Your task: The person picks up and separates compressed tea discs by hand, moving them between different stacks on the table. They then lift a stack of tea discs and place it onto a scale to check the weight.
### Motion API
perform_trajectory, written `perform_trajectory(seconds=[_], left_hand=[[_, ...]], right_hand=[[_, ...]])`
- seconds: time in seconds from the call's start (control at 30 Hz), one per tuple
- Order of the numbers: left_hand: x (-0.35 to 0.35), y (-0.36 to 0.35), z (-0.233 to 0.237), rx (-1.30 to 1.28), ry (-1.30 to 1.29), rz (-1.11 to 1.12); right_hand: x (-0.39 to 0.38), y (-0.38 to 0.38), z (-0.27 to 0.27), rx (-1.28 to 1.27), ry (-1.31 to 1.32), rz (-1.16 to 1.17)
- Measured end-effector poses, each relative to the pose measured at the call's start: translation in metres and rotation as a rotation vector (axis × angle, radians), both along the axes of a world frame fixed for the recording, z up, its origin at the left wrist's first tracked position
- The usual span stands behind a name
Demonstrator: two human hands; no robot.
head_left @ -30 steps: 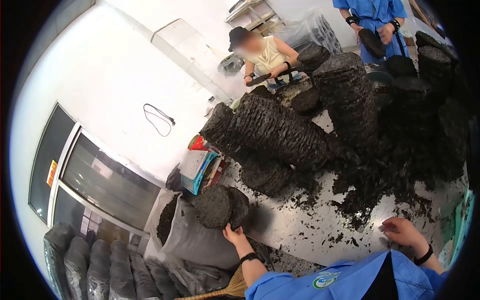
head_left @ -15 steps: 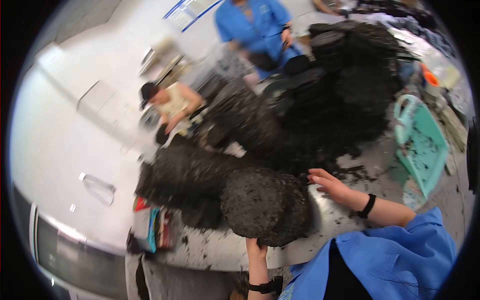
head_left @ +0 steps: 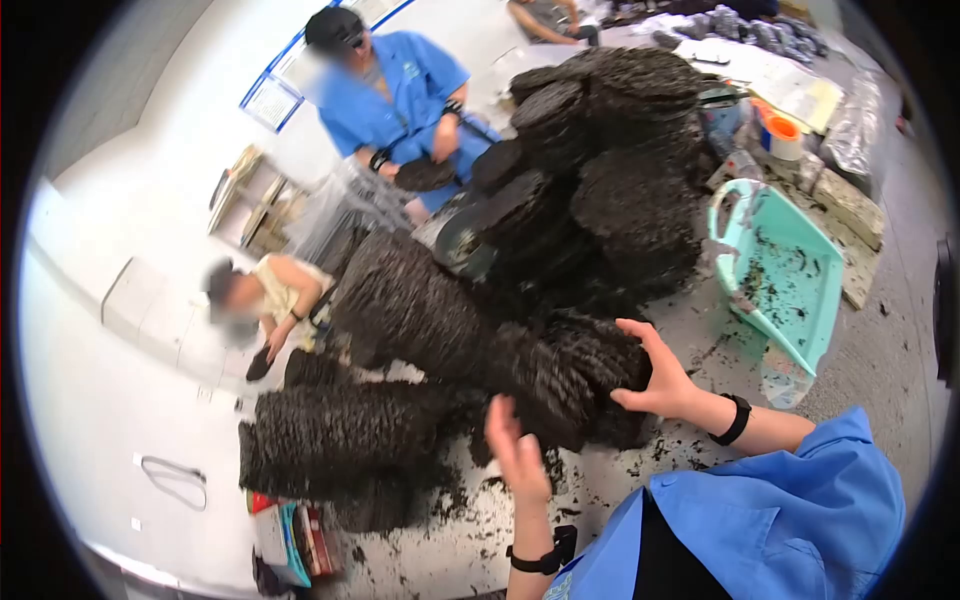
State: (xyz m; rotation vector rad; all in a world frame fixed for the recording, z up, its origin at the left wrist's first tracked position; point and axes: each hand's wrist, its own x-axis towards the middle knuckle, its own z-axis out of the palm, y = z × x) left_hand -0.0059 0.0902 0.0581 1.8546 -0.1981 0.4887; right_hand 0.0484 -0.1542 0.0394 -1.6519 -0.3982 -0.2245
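Observation:
Dark, rough round cakes that look like dried seaweed stand packed in a leaning stack (head_left: pixel 575 375) in front of me. My right hand (head_left: pixel 665 375) is at the right side of this stack, thumb and fingers spread, fingertips at or against its edge. Raised just left of the stack's near side is my left hand (head_left: pixel 520 460), its fingers apart and nothing in it. A long row of the same cakes (head_left: pixel 340 435) lies on its side to the left, and another leaning pile (head_left: pixel 405 300) rises behind.
Tall piles of cakes (head_left: pixel 640 210) stand at the back. To the right is a turquoise basket (head_left: pixel 830 310) with dark crumbs, near an orange-and-white tape roll (head_left: pixel 783 135). Crumbs litter the metal table (head_left: pixel 430 550). Two people (head_left: pixel 400 90) across the table each hold a cake.
My left hand has let go of the thick cakes it held, which now rest among the stack. My right hand has come to the stack's side. The view has shifted to the right.

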Motion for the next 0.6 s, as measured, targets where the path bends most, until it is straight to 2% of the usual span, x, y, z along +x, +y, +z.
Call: perform_trajectory(seconds=[0.03, 0.07, 0.1, 0.2, 0.23, 0.33, 0.4, 0.43, 0.5, 0.53, 0.57, 0.6], left_hand=[[-0.006, -0.008, -0.004, 0.034, 0.069, -0.003], [-0.007, -0.004, -0.012, 0.152, 0.01, 0.072], [-0.015, -0.001, -0.013, 0.137, 0.094, 0.171], [-0.031, 0.019, -0.049, -0.145, 0.116, 0.118], [-0.036, 0.023, -0.056, -0.07, 0.122, 0.138], [-0.053, 0.027, -0.063, -0.114, 0.138, 0.014], [-0.058, 0.021, -0.054, 0.252, -0.022, 0.099], [-0.055, 0.013, -0.045, 0.241, -0.03, 0.079], [-0.049, -0.01, -0.017, 0.473, -0.187, 0.074], [-0.044, -0.022, -0.007, 0.572, -0.165, 0.068], [-0.034, -0.03, -0.009, 0.544, -0.171, 0.055], [-0.026, -0.038, -0.013, 0.637, -0.206, 0.036]], right_hand=[[-0.003, 0.009, 0.008, -0.089, -0.101, 0.057], [-0.003, 0.019, 0.01, -0.167, -0.171, 0.094], [-0.001, 0.028, 0.009, -0.15, -0.175, 0.134], [0.002, 0.037, 0.002, -0.133, -0.032, 0.189], [0.003, 0.036, -0.001, -0.183, -0.02, 0.206], [-0.002, 0.035, -0.003, -0.224, 0.07, 0.294], [-0.007, 0.032, -0.004, -0.039, 0.125, 0.311], [-0.011, 0.03, -0.011, -0.048, 0.121, 0.289], [-0.024, 0.031, -0.038, 0.582, 0.332, 0.257], [-0.028, 0.028, -0.044, 0.728, 0.429, 0.299], [-0.026, 0.019, -0.049, 0.705, 0.424, 0.279], [-0.026, 0.011, -0.055, 0.695, 0.539, 0.218]])
